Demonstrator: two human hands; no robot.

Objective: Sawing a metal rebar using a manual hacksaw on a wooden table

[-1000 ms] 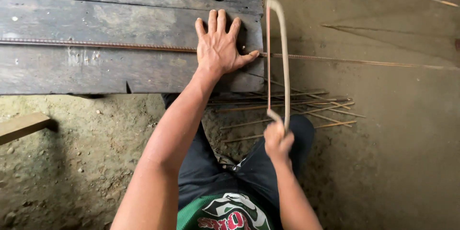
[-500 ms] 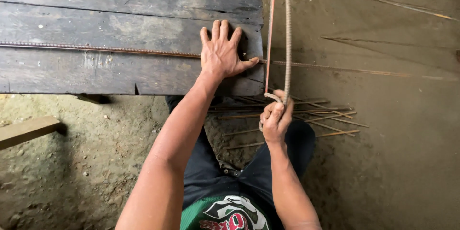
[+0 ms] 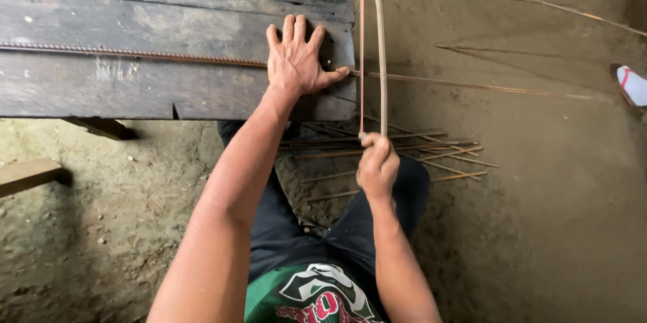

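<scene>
Soft even daylight, faint shadows, sharp focus

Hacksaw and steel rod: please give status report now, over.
Left hand flat, pinning rod to wooden bench. Right hand gripping hacksaw, blade on rod past bench edge. Cut rods on ground below; nothing blocking.

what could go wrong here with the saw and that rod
The left hand pins the rod to the bench with its thumb right beside the saw blade, so a slip could cut it. The long overhanging end may drop onto the rod offcuts once cut through.
</scene>
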